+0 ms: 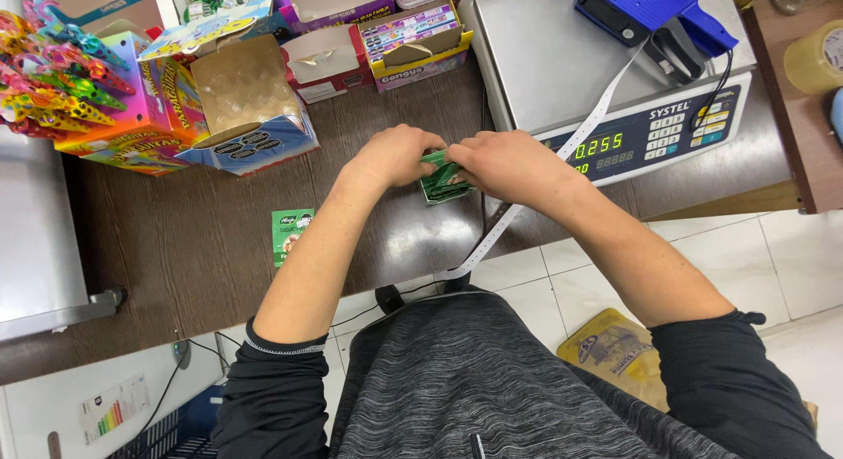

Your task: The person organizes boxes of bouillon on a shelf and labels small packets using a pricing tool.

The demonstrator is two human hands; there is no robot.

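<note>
Fingers of both hands — left hand (397, 154), right hand (507, 163) — pinch a green packet (442, 179) from either side over the dark counter (193, 248), steadying it. Nearer lies another green packet (289, 233); beyond, a scale (615, 73) carries a blue label gun (650, 11).

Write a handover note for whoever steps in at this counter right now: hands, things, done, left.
Left hand: closed on the stack of small green packets, at its left end.
Right hand: grip on the same stack from the right, fingers over its top.
The stack is on the dark wooden counter, just in front of the weighing scale.
One single green packet lies apart, near the left forearm.
Done: packets gathered in one stack.
Left: the single packet is not yet with it.
</note>
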